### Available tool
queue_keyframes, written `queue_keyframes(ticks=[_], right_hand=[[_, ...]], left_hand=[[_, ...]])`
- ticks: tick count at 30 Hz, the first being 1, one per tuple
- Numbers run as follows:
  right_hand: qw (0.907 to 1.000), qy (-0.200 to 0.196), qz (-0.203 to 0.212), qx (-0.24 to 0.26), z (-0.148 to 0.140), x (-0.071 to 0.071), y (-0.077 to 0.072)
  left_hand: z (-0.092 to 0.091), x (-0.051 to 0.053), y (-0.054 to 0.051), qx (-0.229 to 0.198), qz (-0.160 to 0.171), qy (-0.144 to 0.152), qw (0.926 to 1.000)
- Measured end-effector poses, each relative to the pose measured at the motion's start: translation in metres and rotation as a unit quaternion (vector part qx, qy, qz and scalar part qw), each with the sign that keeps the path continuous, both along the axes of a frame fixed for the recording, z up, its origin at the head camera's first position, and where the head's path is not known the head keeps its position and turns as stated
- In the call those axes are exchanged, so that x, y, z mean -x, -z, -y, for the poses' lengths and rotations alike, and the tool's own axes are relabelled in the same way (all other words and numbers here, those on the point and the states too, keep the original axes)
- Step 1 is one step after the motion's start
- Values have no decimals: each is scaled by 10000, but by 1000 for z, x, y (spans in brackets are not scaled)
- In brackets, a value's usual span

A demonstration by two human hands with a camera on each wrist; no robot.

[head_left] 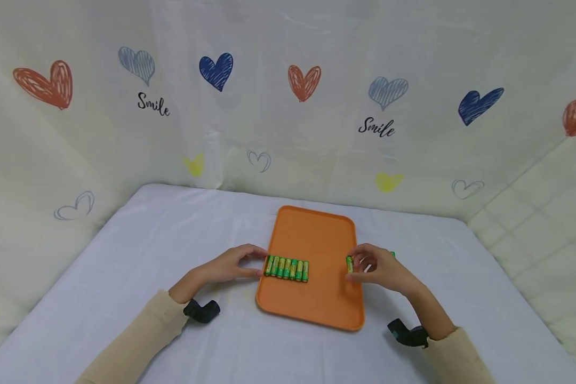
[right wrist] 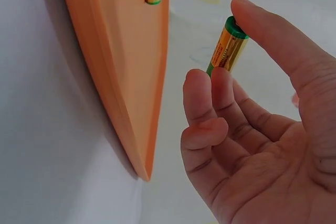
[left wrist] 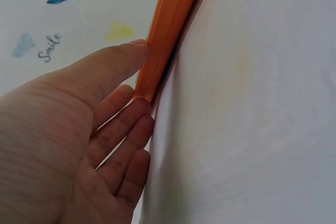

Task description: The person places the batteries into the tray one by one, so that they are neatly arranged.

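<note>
My right hand (head_left: 381, 268) pinches a green and gold battery (head_left: 350, 264) by its ends between thumb and fingertips, over the right side of an orange tray (head_left: 312, 306). In the right wrist view this battery (right wrist: 229, 45) is held off the tray. A row of several like batteries (head_left: 287, 268) lies side by side on the tray's left half. At the tray's left rim (left wrist: 169, 30), my left hand (head_left: 228, 265) rests with thumb and fingers fairly straight, touching the edge beside the row's left end.
A small green piece (head_left: 392, 254) shows behind the right hand, mostly hidden by it. The tray lies on a table with a white cloth (head_left: 173, 229). Behind stands a pale curtain (head_left: 269, 122) with printed hearts.
</note>
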State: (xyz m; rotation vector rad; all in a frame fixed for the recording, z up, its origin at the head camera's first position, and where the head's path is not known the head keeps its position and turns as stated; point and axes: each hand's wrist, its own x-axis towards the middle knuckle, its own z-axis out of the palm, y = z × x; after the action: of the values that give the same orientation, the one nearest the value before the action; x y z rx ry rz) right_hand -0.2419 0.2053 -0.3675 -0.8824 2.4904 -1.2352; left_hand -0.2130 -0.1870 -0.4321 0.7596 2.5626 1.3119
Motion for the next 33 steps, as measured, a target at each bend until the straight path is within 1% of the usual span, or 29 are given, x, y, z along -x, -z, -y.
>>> queue_keyframes(ticks=[4, 9, 14, 17, 20, 25, 28, 33], right_hand=[[9999, 80, -90, 74, 8, -2, 3], [9998, 139, -17, 140, 18, -2, 8], [9999, 59, 32, 82, 27, -2, 12], [9999, -15, 41, 136, 32, -1, 12], [9998, -78, 29, 195, 36, 0, 12], [9994, -166, 197, 240, 43, 1, 12], [9992, -202, 273, 218, 48, 1, 14], [9992, -235, 282, 159, 54, 2, 16]], left_hand=[[0, 1, 0, 29, -30, 18, 10000], [0, 2, -1, 39, -25, 44, 10000], [0, 1, -2, 10, -8, 75, 10000], [0, 0, -3, -16, 9, 63, 10000], [0, 0, -2, -28, 8, 63, 10000], [0, 1, 0, -18, 19, 57, 10000], [0, 1, 0, 17, 8, 31, 10000], [0, 1, 0, 28, 40, 37, 10000]])
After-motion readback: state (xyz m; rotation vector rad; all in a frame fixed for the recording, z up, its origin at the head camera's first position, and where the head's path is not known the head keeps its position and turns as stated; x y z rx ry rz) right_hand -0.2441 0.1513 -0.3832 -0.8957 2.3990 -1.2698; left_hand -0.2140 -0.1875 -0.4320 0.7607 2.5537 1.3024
